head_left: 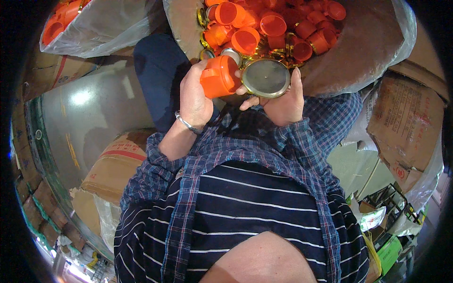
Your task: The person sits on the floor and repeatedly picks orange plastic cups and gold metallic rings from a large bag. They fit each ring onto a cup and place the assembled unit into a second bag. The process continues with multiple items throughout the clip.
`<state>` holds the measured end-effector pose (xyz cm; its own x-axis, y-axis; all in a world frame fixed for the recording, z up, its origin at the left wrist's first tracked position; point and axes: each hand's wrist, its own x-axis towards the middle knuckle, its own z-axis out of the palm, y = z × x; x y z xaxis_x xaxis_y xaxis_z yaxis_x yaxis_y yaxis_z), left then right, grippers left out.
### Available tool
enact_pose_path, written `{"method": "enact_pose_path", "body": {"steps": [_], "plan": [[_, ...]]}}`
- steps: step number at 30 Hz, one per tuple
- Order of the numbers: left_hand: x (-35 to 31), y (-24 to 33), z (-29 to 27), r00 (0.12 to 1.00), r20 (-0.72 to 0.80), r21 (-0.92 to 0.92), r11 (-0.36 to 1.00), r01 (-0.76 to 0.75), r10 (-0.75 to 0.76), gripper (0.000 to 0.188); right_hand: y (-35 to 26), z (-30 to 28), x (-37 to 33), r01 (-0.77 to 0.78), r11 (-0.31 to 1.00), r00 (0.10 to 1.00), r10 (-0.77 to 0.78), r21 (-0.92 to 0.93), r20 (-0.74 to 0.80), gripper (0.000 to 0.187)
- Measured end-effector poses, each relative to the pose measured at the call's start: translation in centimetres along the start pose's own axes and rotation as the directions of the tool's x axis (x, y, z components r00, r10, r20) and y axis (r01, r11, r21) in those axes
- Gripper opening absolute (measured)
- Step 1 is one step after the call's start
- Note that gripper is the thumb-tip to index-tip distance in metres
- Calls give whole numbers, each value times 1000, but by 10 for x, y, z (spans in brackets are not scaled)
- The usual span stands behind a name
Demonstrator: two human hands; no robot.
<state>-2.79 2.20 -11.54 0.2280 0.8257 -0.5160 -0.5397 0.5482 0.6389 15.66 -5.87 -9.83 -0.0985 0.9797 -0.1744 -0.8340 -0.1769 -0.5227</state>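
My left hand (196, 96) is closed round an orange plastic cup (221, 77) with a small handle, tilted on its side. Just to its right, my right hand (283, 103) grips a round lid (266, 78) with a gold rim and a grey inner face turned up toward me. The lid and the cup are close together, their near edges almost meeting. Right behind both hands, a large bag-lined carton (358, 56) holds a heap of orange cups (273, 24), with gold-rimmed lids (232, 55) among them.
At the far left another plastic-lined container (108, 35) holds more orange cups. A brown carton (115, 158) stands on the floor at left. On the right lean a flattened cardboard box (406, 127) and, lower down, a black crate (391, 203) beside a green box (389, 254).
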Motion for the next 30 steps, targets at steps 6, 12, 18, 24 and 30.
{"method": "enact_pose_path", "body": {"steps": [6, 12, 18, 24, 30], "plan": [[-1, -2, -1, 1000, -5, 9, 999, 31, -31, 26, 0, 4, -3, 9, 979, 991, -35, -205, -126, 69], [-2, -3, 1, 999, -32, -24, 999, 35, -36, 26, -6, 14, -6, -138, 957, 918, 27, -255, -395, 44], [-3, -5, 0, 997, -56, -28, 998, 54, -55, 24, -7, 9, -7, -79, 996, 899, 58, -29, -434, 36], [-3, -8, -3, 997, -56, -21, 999, 44, -45, 23, -6, 4, -8, -88, 994, 888, 107, 62, -447, 35], [-2, -8, -5, 995, -62, -33, 997, 76, -78, 24, -8, 8, -14, -131, 991, 862, 104, -20, -496, 38]]}}
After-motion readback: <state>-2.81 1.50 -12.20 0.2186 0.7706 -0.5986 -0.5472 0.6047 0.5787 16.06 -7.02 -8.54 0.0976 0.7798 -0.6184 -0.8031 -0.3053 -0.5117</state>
